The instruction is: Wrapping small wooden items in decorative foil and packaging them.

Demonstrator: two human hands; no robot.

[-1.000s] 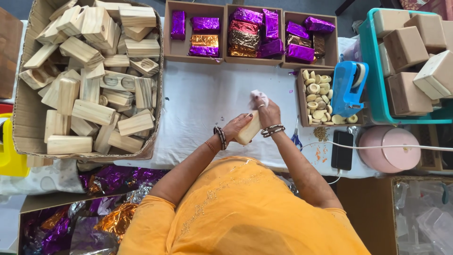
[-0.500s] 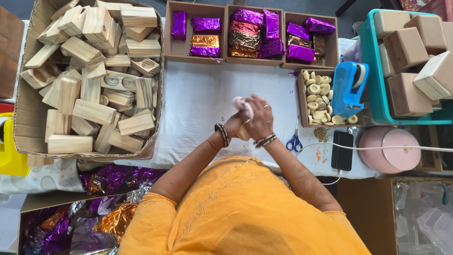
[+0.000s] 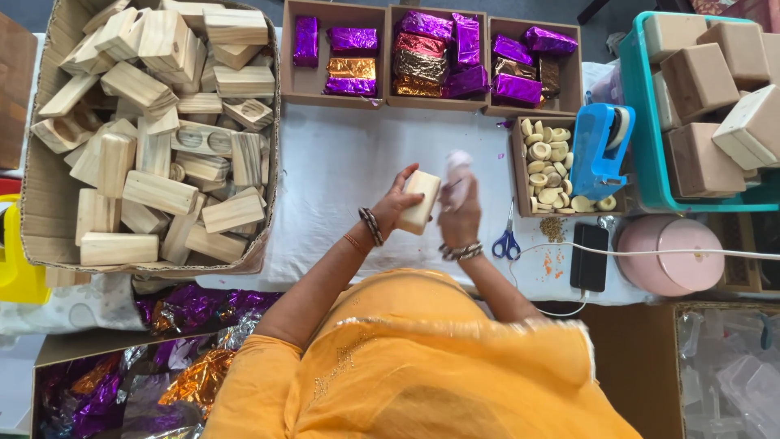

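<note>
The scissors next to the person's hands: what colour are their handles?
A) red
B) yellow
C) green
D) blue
D: the scissors lie on the white table cover just beside the right hand, and their handle loops are plainly blue.
</note>
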